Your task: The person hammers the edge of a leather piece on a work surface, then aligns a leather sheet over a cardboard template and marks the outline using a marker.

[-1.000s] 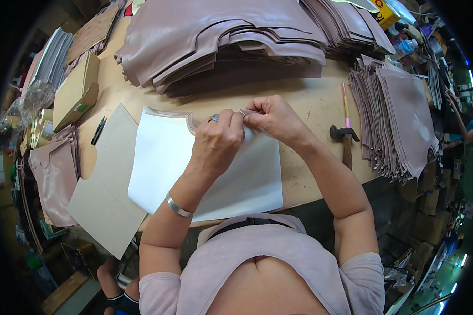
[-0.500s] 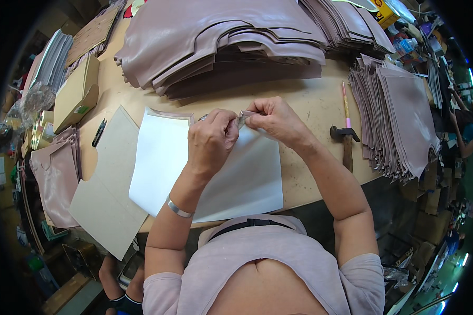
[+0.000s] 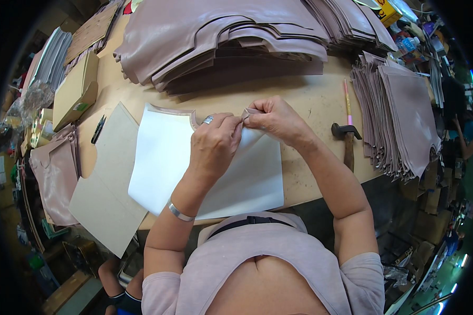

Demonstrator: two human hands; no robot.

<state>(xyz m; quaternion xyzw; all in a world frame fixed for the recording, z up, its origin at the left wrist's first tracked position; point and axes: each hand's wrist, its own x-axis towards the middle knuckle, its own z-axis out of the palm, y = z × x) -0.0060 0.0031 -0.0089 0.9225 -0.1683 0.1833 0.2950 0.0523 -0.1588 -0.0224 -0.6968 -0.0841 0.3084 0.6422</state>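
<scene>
A white-backed leather piece (image 3: 160, 163) lies pale side up at the table's near edge, with a mauve rim folded over along its far edge. At that far edge, my left hand (image 3: 213, 147), wearing a ring and a bracelet, has its fingers closed on the folded rim. My right hand (image 3: 276, 122) pinches the same rim just to the right, thumb against forefinger, and a small mauve fold shows at its fingertips. Both hands' fingertips nearly meet, and they hide the part of the edge between them.
Mauve leather pieces are piled in a large stack (image 3: 205, 37) behind my hands, with more leather pieces (image 3: 410, 115) at right and a smaller pile (image 3: 55, 170) at left. A hammer (image 3: 347, 134) and a pink-yellow pencil (image 3: 347, 102) lie rightward. A grey card template (image 3: 108, 184) overhangs the near edge.
My left hand has turned slightly and shifted right, bringing its fingertips closer to my right hand's. The fold at my right fingertips shows differently. Both hands keep gripping the rim.
</scene>
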